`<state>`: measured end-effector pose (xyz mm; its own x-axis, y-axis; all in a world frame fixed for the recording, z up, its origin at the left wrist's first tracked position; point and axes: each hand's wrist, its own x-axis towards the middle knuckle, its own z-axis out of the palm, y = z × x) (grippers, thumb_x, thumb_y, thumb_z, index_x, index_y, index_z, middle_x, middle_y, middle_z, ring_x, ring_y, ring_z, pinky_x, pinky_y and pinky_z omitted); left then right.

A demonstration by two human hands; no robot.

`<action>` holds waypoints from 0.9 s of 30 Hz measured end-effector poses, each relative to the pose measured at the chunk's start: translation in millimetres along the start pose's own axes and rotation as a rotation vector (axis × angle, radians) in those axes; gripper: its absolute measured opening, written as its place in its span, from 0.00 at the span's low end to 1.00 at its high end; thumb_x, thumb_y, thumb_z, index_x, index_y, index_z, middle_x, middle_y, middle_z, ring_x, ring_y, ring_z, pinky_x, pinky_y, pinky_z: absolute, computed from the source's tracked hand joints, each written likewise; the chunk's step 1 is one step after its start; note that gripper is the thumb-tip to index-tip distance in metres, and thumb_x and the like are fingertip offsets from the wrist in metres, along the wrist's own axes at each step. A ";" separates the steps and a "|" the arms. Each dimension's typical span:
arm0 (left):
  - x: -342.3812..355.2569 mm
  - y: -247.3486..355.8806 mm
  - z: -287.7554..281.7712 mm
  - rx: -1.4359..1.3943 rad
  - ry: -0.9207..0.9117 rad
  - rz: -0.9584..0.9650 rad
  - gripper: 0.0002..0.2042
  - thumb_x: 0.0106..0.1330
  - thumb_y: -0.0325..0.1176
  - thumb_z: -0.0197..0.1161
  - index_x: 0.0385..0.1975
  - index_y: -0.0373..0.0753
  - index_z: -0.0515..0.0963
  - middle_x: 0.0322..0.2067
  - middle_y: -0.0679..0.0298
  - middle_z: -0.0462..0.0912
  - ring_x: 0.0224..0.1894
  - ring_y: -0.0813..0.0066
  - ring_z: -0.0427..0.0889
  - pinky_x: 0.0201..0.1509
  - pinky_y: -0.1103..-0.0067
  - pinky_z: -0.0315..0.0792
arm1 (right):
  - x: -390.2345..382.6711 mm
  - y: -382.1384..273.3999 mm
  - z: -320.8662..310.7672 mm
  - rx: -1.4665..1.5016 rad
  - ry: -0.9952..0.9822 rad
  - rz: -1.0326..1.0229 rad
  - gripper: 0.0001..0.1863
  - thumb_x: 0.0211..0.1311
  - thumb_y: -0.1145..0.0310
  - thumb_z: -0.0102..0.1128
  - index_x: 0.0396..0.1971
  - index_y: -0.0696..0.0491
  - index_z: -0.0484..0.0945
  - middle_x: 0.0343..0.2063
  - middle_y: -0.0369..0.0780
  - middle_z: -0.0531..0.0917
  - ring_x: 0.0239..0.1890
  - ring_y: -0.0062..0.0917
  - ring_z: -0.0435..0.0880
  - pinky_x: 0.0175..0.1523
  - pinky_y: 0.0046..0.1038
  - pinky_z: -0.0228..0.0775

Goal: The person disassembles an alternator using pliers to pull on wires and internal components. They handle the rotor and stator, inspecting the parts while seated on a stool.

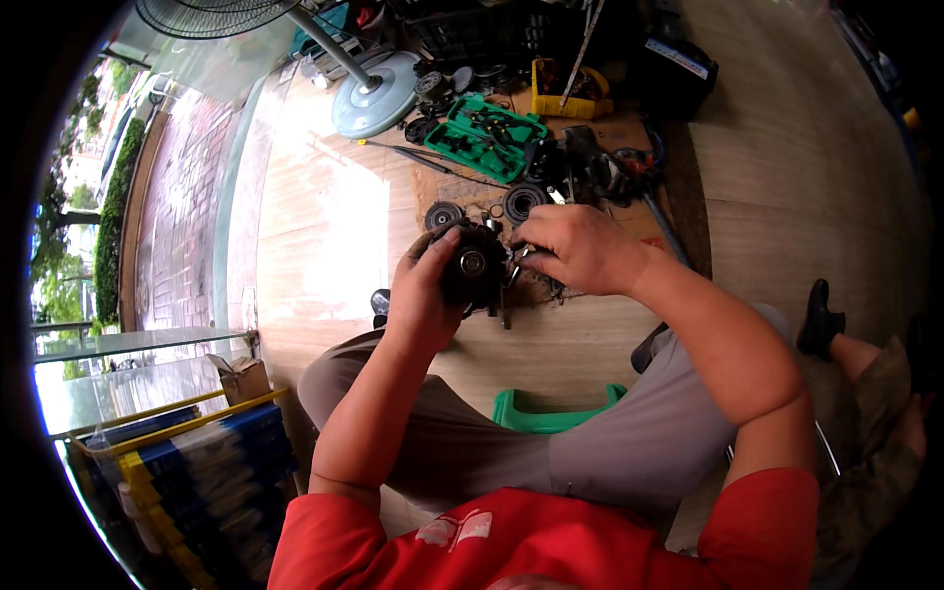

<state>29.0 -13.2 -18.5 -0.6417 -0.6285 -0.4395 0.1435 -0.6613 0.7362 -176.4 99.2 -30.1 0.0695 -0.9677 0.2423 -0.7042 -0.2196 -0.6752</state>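
Note:
A black round machine part (474, 265) with a shiny metal ring at its middle is held up in front of me, above the floor. My left hand (423, 285) grips its left side, thumb over the top. At its right edge, the fingers of my right hand (585, 251) are pinched together beside some small shiny metal (517, 264). Whether that metal belongs to the part or is loose between my fingers is too small to tell. Just beyond lie two dark grooved wheels, one pulley-like wheel (443, 215) to the left and a larger wheel (523, 203) to the right.
An open green tool case (484, 138) and a yellow container (572, 90) lie farther off on stained cardboard. A fan's round base (378, 95) stands far left. A green stool (558, 421) shows between my legs. Stacked boxes (211, 467) are at left; another person's shoe (820, 320) is at right.

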 end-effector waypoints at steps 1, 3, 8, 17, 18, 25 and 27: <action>0.8 0.0 -1.0 -0.003 0.017 0.023 0.15 0.73 0.33 0.56 0.53 0.30 0.73 0.47 0.53 0.82 0.47 0.62 0.85 0.52 0.66 0.82 | -0.4 -2.6 -1.0 0.013 -0.009 -0.009 0.13 0.54 0.70 0.69 0.39 0.55 0.81 0.32 0.43 0.80 0.38 0.41 0.82 0.42 0.38 0.74; 2.8 -0.3 -2.7 -0.009 0.062 0.060 0.15 0.74 0.33 0.53 0.52 0.29 0.73 0.46 0.51 0.82 0.47 0.60 0.84 0.55 0.63 0.81 | -1.8 -7.8 -3.0 0.036 -0.031 -0.021 0.13 0.54 0.68 0.70 0.39 0.55 0.81 0.32 0.42 0.80 0.38 0.41 0.82 0.41 0.38 0.74; 10.7 2.4 -8.0 -0.016 0.152 0.104 0.16 0.75 0.37 0.52 0.52 0.32 0.74 0.47 0.51 0.82 0.48 0.57 0.84 0.54 0.56 0.81 | -6.0 -16.5 -7.2 0.031 -0.037 -0.086 0.12 0.58 0.61 0.68 0.35 0.52 0.80 0.29 0.43 0.81 0.35 0.41 0.83 0.40 0.39 0.75; 18.6 22.0 -17.2 -0.040 0.218 0.150 0.17 0.75 0.41 0.52 0.54 0.36 0.74 0.46 0.54 0.83 0.49 0.57 0.84 0.52 0.53 0.80 | -17.9 -8.3 -3.8 -0.173 -0.107 -0.051 0.10 0.62 0.61 0.64 0.30 0.51 0.79 0.27 0.41 0.82 0.33 0.38 0.84 0.40 0.39 0.76; 17.5 20.6 -15.6 -0.014 0.209 0.157 0.17 0.75 0.41 0.53 0.54 0.36 0.74 0.46 0.54 0.83 0.48 0.57 0.84 0.51 0.54 0.81 | -19.5 -7.7 -1.9 -0.187 -0.126 -0.032 0.10 0.63 0.61 0.64 0.30 0.51 0.79 0.27 0.41 0.82 0.34 0.38 0.84 0.40 0.39 0.77; 11.4 -4.9 7.4 0.101 0.233 0.122 0.15 0.73 0.38 0.58 0.52 0.34 0.74 0.45 0.53 0.83 0.46 0.59 0.85 0.45 0.60 0.84 | -15.8 -16.3 26.9 -0.186 -0.121 -0.051 0.14 0.60 0.58 0.66 0.34 0.53 0.77 0.29 0.42 0.83 0.37 0.39 0.85 0.42 0.41 0.77; 10.9 -8.2 12.8 0.088 0.211 0.128 0.16 0.73 0.38 0.58 0.52 0.33 0.74 0.45 0.53 0.83 0.45 0.59 0.85 0.45 0.62 0.84 | -14.0 -20.6 33.5 -0.227 -0.107 -0.099 0.16 0.56 0.59 0.69 0.37 0.54 0.77 0.29 0.42 0.82 0.35 0.39 0.84 0.41 0.41 0.76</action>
<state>11.3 -9.4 -22.7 -0.4502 -0.7821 -0.4308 0.1413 -0.5388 0.8305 -139.2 113.1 -42.9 0.2115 -0.9531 0.2163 -0.8300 -0.2921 -0.4751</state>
